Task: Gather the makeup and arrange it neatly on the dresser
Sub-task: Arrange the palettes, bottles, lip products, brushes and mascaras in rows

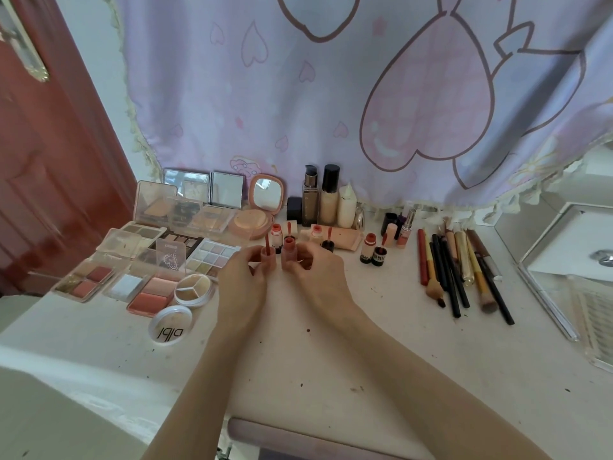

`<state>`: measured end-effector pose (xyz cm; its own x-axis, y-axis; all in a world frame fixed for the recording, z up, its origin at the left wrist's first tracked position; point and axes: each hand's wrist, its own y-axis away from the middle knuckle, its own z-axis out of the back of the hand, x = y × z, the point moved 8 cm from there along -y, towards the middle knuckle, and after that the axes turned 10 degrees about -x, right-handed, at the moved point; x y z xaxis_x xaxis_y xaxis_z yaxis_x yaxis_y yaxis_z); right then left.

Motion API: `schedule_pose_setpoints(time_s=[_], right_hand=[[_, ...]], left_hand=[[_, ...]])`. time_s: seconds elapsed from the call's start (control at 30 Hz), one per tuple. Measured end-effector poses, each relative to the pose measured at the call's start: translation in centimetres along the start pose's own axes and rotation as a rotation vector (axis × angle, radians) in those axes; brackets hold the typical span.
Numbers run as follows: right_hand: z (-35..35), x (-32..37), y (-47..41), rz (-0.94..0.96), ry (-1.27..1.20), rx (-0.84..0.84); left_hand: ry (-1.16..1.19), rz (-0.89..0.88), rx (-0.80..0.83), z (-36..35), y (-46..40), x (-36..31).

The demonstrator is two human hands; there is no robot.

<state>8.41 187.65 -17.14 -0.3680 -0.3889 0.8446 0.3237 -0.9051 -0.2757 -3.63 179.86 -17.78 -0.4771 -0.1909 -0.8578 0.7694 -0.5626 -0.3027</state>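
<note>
My left hand (242, 280) grips a small pink cap with its lip-gloss wand (267, 250) standing up from it. My right hand (318, 270) holds an open reddish lip-gloss tube (288, 252) upright on the white dresser top (298, 360). The two pieces stand side by side, a little apart. Open eyeshadow and blush palettes (149, 257) lie in rows at the left. More open lip glosses (373, 250) stand behind and to the right of my hands. Foundation bottles (326, 197) stand at the back.
Brushes and pencils (461, 267) lie in a row at the right. A clear plastic organiser (570, 260) fills the far right edge. A round white lid (170, 325) rests near the palettes. A lilac heart-print curtain (331, 94) hangs behind, and a red door (49, 161) stands at the left.
</note>
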Motion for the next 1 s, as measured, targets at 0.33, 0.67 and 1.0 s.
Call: schedule_pose_setpoints(time_s=[0.33,0.67,1.0], right_hand=[[-0.5,0.4,0.3,0.035,-0.004,0.003],[0.8,0.6,1.4,0.055,0.048,-0.016],[9.4,-0.6,4.5,0.188,0.138,-0.074]], left_hand=[[-0.025,-0.037,-0.001,0.1,0.1,-0.3],[-0.035,-0.02,-0.008,0.6,1.0,-0.5],[-0.09,-0.318,0.084,-1.7,8.0,-6.0]])
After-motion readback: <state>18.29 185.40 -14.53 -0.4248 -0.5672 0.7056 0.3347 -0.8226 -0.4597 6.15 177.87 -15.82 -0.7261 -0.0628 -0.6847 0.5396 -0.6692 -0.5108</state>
